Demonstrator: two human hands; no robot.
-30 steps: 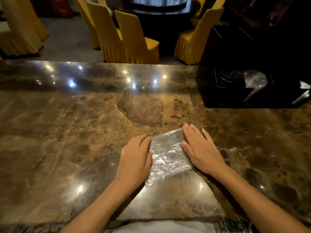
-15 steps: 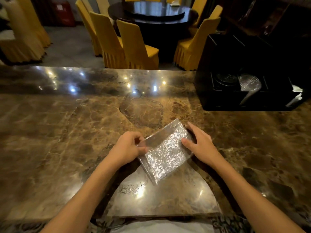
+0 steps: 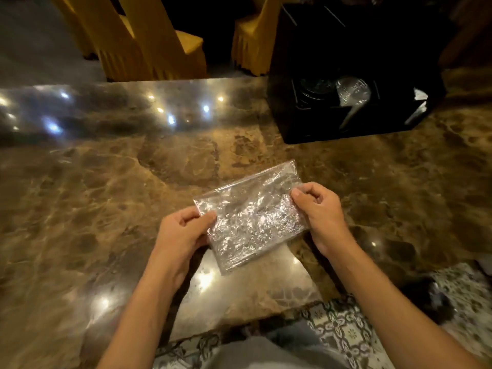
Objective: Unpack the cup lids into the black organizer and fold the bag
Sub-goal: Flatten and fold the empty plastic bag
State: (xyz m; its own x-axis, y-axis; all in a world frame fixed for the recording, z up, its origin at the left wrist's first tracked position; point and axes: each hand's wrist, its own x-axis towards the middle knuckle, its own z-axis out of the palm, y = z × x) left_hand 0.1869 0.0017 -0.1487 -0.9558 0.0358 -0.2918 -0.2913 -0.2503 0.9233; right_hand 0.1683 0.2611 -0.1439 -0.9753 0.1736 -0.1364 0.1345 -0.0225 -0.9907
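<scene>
— While both fists pinch it, where's the bag?
— Near the black organizer, on its near side; left hand closed on one edge; right hand the other.

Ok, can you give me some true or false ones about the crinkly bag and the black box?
1. Both hands hold the plastic bag. True: the left hand pinches its left edge and the right hand its right edge.
2. The bag is stuffed full of lids. False: it looks flat and folded, with nothing showing inside.
3. The black organizer stands on the marble counter, to the right and farther away than the bag. True.
4. The organizer is red. False: it is black.
5. Yellow chairs stand beyond the counter. True.
</scene>
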